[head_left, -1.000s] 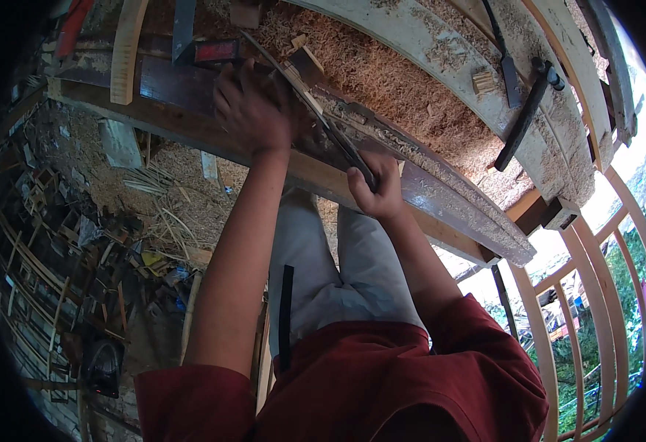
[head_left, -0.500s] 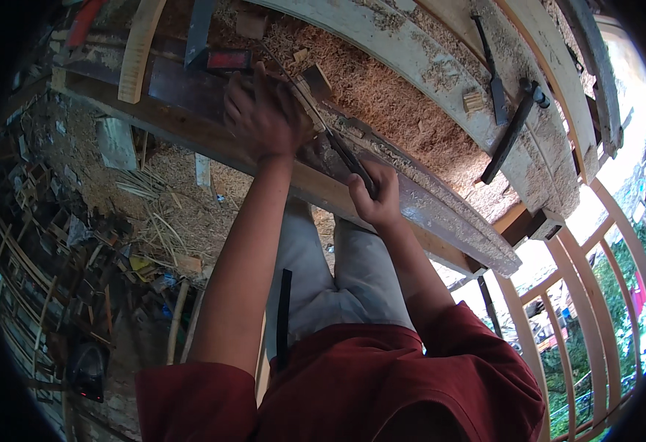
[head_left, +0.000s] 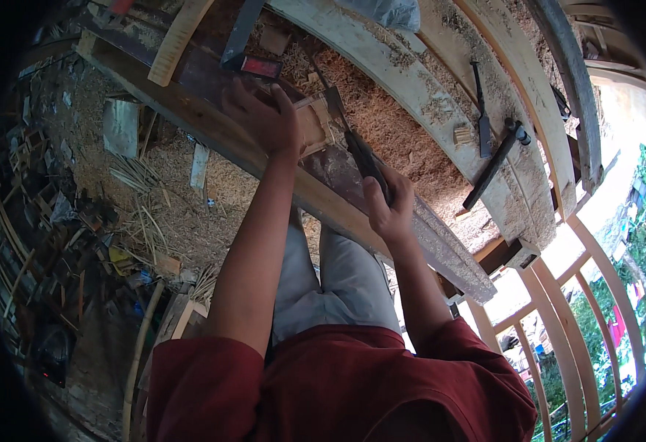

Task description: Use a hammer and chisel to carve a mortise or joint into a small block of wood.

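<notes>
A thin-bladed handsaw (head_left: 368,163) with a dark handle is gripped in my right hand (head_left: 392,202), its narrow blade pointing up and away. Beside the blade lies a pale wood piece (head_left: 313,127) with a recessed face, on top of a long brown beam (head_left: 341,168). My left hand (head_left: 268,121) is over the beam just left of that piece, thumb apart from the fingers. Whether its palm presses on the wood is hidden. Near its fingertips sits a small red-and-black box (head_left: 262,67), with a dark flat metal blade (head_left: 242,33) behind it.
A hammer (head_left: 494,166) and a chisel (head_left: 483,118) lie on a curved board to the right, near a small wood block (head_left: 463,134). Shavings (head_left: 382,92) fill the gap between the boards. Scrap wood litters the ground at left. Wooden railings (head_left: 559,317) stand at lower right.
The saw has moved off the wood piece toward the right, exposing its recessed face. My left hand has loosened and slid left off the piece. The whole view has shifted.
</notes>
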### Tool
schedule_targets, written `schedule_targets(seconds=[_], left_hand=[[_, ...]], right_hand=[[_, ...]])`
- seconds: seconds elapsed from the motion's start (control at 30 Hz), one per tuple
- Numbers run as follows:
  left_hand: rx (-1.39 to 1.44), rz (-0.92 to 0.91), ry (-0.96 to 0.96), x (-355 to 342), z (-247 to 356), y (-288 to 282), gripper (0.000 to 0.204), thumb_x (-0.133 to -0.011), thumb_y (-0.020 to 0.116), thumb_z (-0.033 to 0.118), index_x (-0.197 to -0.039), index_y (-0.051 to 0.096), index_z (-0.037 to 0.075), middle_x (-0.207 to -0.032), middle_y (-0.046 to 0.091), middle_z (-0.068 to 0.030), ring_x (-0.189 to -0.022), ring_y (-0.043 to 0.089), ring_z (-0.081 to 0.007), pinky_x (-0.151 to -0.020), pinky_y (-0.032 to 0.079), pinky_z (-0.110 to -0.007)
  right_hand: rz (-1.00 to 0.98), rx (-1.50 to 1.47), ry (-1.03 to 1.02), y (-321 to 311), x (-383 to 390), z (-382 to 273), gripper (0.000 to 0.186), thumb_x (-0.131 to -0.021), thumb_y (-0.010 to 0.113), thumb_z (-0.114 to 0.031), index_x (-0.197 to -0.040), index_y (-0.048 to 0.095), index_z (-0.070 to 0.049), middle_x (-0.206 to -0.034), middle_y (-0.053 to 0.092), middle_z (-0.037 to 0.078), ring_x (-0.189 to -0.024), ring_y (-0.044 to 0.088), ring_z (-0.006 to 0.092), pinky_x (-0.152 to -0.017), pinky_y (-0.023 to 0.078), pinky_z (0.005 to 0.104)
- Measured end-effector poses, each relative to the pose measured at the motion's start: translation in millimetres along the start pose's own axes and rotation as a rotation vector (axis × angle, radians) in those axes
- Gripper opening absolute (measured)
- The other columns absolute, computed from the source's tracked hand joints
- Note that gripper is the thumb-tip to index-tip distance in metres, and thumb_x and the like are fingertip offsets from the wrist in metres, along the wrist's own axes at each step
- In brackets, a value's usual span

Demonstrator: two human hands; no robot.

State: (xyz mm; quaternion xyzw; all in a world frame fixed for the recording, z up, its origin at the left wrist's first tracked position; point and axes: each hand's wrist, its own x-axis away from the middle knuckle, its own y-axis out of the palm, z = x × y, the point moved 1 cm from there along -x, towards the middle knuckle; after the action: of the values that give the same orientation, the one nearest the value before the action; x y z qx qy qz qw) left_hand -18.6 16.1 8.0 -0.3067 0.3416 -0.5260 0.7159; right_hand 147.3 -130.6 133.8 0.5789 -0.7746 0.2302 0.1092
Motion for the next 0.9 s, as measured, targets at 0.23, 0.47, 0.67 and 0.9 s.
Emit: schedule_targets(seconds=[0.23,0.47,0.67,0.9], left_hand=[[-0.333,-0.007,-0.092,-11,7,18,0.071,-0.100,0.059,0.042,-0.153,0.040,-0.001,-0.156,0.039,-0.0303,-0.145,0.043,-0.0442,-0.114,0.039,-0.058],[-0.462,-0.010,-0.059,-12,-1,24,0.081,-0.097,0.058,0.050,-0.157,0.040,-0.001,-0.160,0.039,-0.0314,-0.147,0.043,-0.0460,-0.122,0.034,-0.057],[-0.416,-0.002,-0.071,-13,1,25,0.076,-0.097,0.058,0.050,-0.153,0.047,-0.001,-0.157,0.045,-0.0315,-0.145,0.046,-0.0480,-0.118,0.039,-0.057],[-0.429,0.004,-0.056,-14,4,24,0.074,-0.097,0.057,0.048,-0.151,0.049,-0.001,-0.155,0.048,-0.0305,-0.142,0.049,-0.0489,-0.116,0.042,-0.057]], right_hand=[[0.026,0.126,-0.001,14,-7,11,0.028,-0.092,0.064,-0.019,-0.075,0.057,0.001,-0.059,0.045,0.014,-0.052,0.043,0.0221,-0.053,0.040,0.0395],[0.010,0.151,0.021,25,-9,14,0.030,-0.094,0.064,-0.020,-0.075,0.055,0.002,-0.060,0.045,0.016,-0.053,0.042,0.0246,-0.054,0.040,0.0409],[0.058,0.099,0.026,30,-3,12,0.029,-0.094,0.064,-0.019,-0.077,0.055,0.002,-0.062,0.047,0.018,-0.054,0.046,0.0291,-0.055,0.040,0.0411],[0.042,0.131,0.025,29,-4,12,0.028,-0.093,0.065,-0.018,-0.077,0.054,0.002,-0.064,0.047,0.017,-0.056,0.045,0.0294,-0.056,0.038,0.0422]])
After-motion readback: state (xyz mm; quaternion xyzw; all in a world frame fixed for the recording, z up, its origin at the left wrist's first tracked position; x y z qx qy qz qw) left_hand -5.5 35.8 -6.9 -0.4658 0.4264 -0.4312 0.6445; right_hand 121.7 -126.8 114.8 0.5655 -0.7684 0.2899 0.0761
